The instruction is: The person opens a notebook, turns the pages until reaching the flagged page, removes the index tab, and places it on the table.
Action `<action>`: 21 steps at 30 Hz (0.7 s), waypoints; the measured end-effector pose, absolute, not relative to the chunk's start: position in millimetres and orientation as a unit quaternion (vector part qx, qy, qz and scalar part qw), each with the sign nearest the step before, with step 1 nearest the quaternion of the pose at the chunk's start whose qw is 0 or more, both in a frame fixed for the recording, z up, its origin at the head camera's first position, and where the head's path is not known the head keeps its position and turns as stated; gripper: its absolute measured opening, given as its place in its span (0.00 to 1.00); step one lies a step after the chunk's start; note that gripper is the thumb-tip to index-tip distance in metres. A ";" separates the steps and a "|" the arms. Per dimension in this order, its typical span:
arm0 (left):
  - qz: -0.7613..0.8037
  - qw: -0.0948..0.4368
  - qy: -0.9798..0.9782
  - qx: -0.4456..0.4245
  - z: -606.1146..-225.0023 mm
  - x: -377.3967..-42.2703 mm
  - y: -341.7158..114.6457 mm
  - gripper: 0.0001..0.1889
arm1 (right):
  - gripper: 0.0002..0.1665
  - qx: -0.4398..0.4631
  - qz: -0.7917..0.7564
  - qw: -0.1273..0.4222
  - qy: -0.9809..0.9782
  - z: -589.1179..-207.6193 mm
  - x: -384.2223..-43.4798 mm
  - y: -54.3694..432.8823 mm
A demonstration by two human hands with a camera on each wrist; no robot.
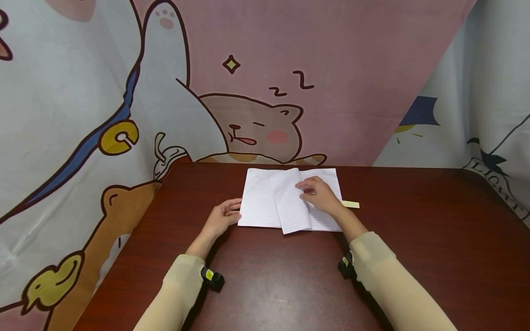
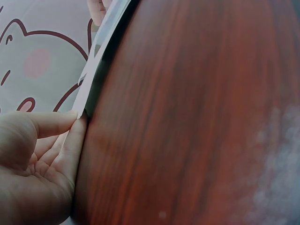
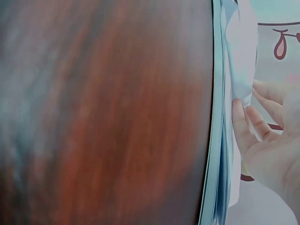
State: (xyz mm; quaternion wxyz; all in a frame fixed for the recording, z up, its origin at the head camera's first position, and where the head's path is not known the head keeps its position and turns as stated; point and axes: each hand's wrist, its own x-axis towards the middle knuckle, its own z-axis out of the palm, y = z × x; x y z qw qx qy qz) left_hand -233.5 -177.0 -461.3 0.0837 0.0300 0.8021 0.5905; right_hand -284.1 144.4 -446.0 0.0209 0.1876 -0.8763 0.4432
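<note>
In the head view, the notebook (image 1: 258,197) lies spread open on the dark red wooden table (image 1: 265,285), between the left hand (image 1: 221,218) and the right hand (image 1: 320,195). The left hand is at its left edge, with the notebook just beyond the fingertips. The right hand is over the right-hand side, its thumb and bent fingers at a lined page (image 1: 287,202) that stands partly raised to the left of them and slants down toward the person. A pale yellow strip (image 1: 351,204) sticks out past the notebook's right edge, just beside the right wrist. Behind each hand comes a cream sleeve (image 1: 184,276), and a small black device (image 1: 213,279) sits at each wrist. Ahead of both hands hangs a cloth backdrop (image 1: 339,69) with a sleeping cartoon bear.

In the left wrist view, the left hand pinches the notebook's edge, thumb on one side and a finger on the other. Bare tabletop fills the space to the right of this hand, and fingertips of the right hand show at the top, beyond the notebook.

In the right wrist view, the right hand grasps the page between thumb and fingers. The stacked edges of the notebook run just left of the thumb; the printed backdrop shows behind the fingers.
</note>
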 end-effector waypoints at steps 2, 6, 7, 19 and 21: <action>0.592 0.085 0.801 0.029 -461.7 -233.5 -177.2 0.26 | 0.19 0.185 0.442 0.019 -0.878 -446.4 -284.4 143.0; 0.591 0.083 0.802 0.027 -462.5 -234.4 -177.4 0.26 | 0.21 0.176 0.437 0.013 -0.882 -447.4 -285.6 139.7; 0.590 0.083 0.803 0.027 -462.1 -233.8 -177.2 0.26 | 0.21 0.174 0.436 0.011 -0.883 -447.5 -285.7 139.0; 0.595 0.085 0.798 0.029 -462.3 -234.4 -177.8 0.26 | 0.21 0.177 0.420 0.005 -0.890 -447.5 -285.0 129.0; 0.599 0.086 0.796 0.030 -462.7 -234.6 -178.2 0.26 | 0.21 0.180 0.424 0.005 -0.888 -447.7 -284.8 126.7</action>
